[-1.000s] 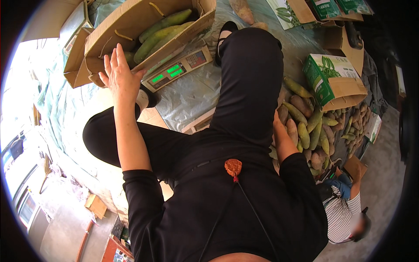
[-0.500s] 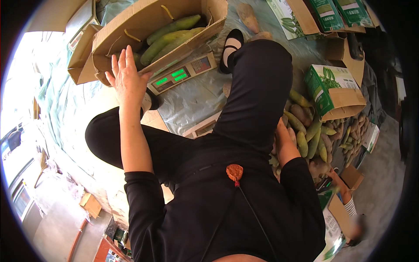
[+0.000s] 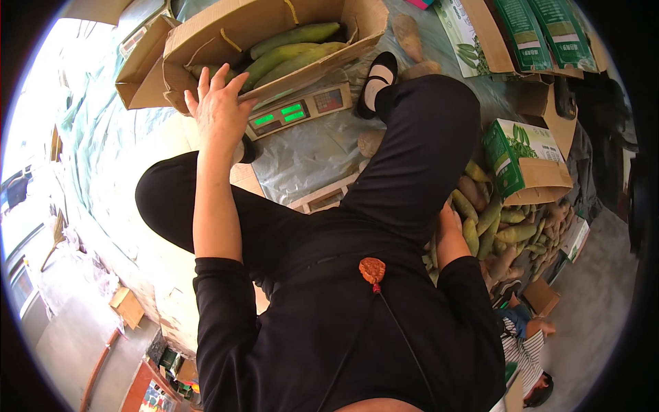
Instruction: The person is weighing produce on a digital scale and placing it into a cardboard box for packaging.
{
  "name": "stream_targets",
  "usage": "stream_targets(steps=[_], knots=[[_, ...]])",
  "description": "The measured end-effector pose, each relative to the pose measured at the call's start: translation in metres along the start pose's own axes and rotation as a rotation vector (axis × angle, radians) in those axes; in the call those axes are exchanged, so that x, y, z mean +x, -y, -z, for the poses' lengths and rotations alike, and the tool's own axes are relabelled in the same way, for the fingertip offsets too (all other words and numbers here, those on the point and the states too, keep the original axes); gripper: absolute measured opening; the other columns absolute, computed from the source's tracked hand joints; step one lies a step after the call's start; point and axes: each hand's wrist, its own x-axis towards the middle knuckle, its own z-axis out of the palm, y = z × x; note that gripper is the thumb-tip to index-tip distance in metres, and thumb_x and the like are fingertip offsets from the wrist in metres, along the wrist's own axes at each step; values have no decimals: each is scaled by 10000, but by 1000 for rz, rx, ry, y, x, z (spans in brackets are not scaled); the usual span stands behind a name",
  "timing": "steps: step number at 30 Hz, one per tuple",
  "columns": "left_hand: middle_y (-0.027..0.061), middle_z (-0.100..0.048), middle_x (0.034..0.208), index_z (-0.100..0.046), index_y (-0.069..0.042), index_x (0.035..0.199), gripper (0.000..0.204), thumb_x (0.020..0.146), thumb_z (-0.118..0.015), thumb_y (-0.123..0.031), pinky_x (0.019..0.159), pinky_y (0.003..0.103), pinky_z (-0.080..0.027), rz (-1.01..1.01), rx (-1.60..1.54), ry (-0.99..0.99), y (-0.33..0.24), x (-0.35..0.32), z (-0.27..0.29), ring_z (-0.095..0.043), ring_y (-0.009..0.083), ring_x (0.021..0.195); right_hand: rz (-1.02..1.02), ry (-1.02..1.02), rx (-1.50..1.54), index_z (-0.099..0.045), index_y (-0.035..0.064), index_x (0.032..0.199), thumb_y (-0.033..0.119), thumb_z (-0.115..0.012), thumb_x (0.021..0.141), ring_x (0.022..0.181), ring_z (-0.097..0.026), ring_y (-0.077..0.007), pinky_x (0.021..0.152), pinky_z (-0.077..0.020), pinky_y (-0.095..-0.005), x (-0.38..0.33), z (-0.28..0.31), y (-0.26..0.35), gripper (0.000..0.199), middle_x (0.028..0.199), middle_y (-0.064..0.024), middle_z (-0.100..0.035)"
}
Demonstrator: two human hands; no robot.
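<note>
My left hand (image 3: 221,113) rests at the near edge of an open cardboard box (image 3: 195,42), its fingers spread and slightly bent over the rim. Several long green radishes (image 3: 281,58) lie inside the box, which has yellow rope handles. Under the box a digital scale (image 3: 302,110) shows green lit displays. Low beside my right thigh is my right hand (image 3: 449,230), next to a pile of green and brownish radishes (image 3: 489,218). Its fingers are mostly hidden, so whether it holds anything is not visible.
A green and white carton (image 3: 527,161) stands by the pile. Another open carton (image 3: 491,41) holds green packages at the far right. Loose radishes (image 3: 408,38) lie on the plastic sheet (image 3: 295,161) beyond my foot. Another person (image 3: 528,350) is at the lower right.
The view has shifted, so the box and scale appear further right. My left hand stays at the box edge, its fingers a little more bent. More of the other person shows.
</note>
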Motion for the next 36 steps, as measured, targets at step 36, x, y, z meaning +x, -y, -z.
stream_targets(steps=[36], knots=[[142, -660, 824, -672, 53, 904, 587, 821, -598, -524, 754, 334, -468, 350, -470, 521, 153, 74, 52, -608, 212, 807, 933, 215, -1317, -653, -3, 788, 485, -649, 733, 768, -620, -342, 690, -470, -408, -13, -246, 369, 492, 778, -206, -637]])
